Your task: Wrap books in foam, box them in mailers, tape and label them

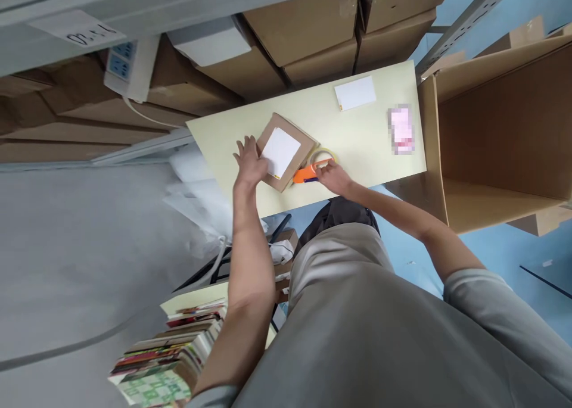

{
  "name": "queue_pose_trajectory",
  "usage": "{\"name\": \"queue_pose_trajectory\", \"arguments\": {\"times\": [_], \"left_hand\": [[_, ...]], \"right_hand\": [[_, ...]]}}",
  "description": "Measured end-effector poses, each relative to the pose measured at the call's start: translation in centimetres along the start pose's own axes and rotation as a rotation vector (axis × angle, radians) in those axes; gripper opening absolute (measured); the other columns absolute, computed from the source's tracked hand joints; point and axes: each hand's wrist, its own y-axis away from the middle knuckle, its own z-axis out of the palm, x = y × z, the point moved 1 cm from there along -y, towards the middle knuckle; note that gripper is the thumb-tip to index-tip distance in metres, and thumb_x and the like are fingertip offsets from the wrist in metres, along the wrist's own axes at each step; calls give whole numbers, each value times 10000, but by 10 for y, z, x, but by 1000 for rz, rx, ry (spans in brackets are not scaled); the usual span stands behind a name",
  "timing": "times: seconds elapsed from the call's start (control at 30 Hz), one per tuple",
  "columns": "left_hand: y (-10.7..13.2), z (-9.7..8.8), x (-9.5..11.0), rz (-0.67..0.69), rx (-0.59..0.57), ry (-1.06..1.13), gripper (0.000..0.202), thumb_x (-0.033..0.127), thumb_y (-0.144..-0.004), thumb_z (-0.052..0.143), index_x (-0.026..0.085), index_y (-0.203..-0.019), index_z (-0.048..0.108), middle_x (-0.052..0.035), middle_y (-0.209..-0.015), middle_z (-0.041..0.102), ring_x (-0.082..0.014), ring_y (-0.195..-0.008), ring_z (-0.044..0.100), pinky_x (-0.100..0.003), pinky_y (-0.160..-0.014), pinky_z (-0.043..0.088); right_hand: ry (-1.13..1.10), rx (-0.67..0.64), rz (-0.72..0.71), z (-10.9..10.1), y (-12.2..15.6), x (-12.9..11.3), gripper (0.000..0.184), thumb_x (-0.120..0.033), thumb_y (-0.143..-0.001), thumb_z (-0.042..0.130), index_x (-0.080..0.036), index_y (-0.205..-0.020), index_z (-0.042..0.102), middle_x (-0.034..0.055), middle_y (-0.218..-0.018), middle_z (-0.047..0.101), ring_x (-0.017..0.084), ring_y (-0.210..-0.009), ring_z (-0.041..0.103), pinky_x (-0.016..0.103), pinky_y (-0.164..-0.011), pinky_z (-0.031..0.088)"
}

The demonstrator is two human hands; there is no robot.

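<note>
A flat brown cardboard box (pixel 277 184) lies at a slant on the pale yellow table (pixel 357 155), with a white label (pixel 282 152) on its top. My left hand (pixel 251 167) rests at the box's left edge, fingers spread apart, its thumb side over the label's edge. My right hand (pixel 333 177) is closed around an orange tape dispenser (pixel 304 173) at the box's right side. The dispenser carries a roll of tape (pixel 320 152). Part of its handle is hidden by my fingers.
On the table's far side lies another white label sheet (pixel 356 93), near a blurred-out pink item (pixel 401 129). A large open carton (pixel 504 122) stands at the right. Boxes (pixel 308 27) fill the shelf behind. Stacked books (pixel 165 348) sit lower left.
</note>
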Motion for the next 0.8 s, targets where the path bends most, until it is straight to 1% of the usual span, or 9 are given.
{"name": "queue_pose_trajectory", "arguments": {"times": [0.07, 0.17, 0.27, 0.33, 0.47, 0.57, 0.67, 0.73, 0.8], "left_hand": [[0, 18, 12, 0, 60, -51, 730, 254, -781, 836, 309, -1498, 711, -86, -1828, 489, -409, -1818, 147, -659, -1464, -98], [4, 59, 34, 38, 47, -50, 741, 471, -909, 866, 256, -1583, 646, -99, -1910, 340, -358, -1823, -125, -608, -1481, -83], [7, 89, 48, 107, 67, -144, 898, 573, -968, 855, 107, -1668, 538, -158, -1936, 247, -315, -1737, -394, -617, -1445, -144], [6, 95, 49, 113, 57, -297, 899, 542, -1015, 808, 73, -1706, 477, -158, -1946, 204, -306, -1713, -435, -622, -1427, -186], [-1, 89, 40, 45, -19, -527, 935, 501, -1002, 791, 103, -1760, 415, -111, -1959, 166, -314, -1725, -411, -621, -1444, -216], [-3, 86, 33, 61, -42, -490, 975, 465, -1009, 785, 53, -1775, 344, -125, -1963, 127, -334, -1701, -448, -644, -1423, -249], [-2, 86, 26, 121, -35, -438, 997, 420, -1011, 794, 21, -1775, 293, -142, -1964, 87, -342, -1675, -487, -664, -1396, -280], [-2, 86, 23, 148, -51, -479, 979, 423, -1016, 789, 27, -1771, 308, -135, -1965, 93, -330, -1652, -517, -654, -1392, -293], [-2, 85, 21, 188, -76, -538, 949, 433, -1024, 774, 35, -1765, 336, -124, -1964, 116, -314, -1641, -529, -633, -1394, -300]], "right_hand": [[2, -31, -4, 2, -5, -29, 443, -5, -1092, 359, -39, -1427, 647, 182, -1191, 855, 285, -1127, 830, 467, -1202, 535], [-19, -32, -7, 2, -10, -62, 419, 8, -1097, 326, -36, -1336, 667, 187, -1169, 834, 285, -1115, 823, 440, -1137, 576], [-24, -39, 20, -1, -13, -76, 456, 38, -1074, 296, -51, -1301, 682, 195, -1190, 830, 287, -1120, 820, 436, -1139, 579], [-9, -55, 33, 0, -10, -74, 509, 38, -1068, 272, -54, -1349, 686, 197, -1221, 840, 292, -1137, 823, 447, -1187, 553], [6, -75, -12, 8, 14, -45, 515, -21, -1105, 314, -19, -1514, 626, 208, -1294, 845, 303, -1193, 819, 456, -1254, 490], [11, -85, 29, 17, 47, 0, 499, -152, -1149, 453, 72, -1590, 522, 279, -1261, 840, 367, -1174, 820, 511, -1192, 507], [24, -60, 115, 22, 74, 49, 515, -309, -1184, 517, 60, -1543, 539, 321, -1232, 835, 396, -1155, 811, 512, -1136, 503], [53, -23, 174, 21, 80, 71, 530, -342, -1196, 504, 63, -1537, 530, 331, -1233, 831, 408, -1173, 799, 504, -1126, 488], [67, 4, 210, 17, 72, 80, 542, -355, -1208, 472, 67, -1547, 513, 330, -1231, 832, 405, -1179, 795, 494, -1128, 474]]}}
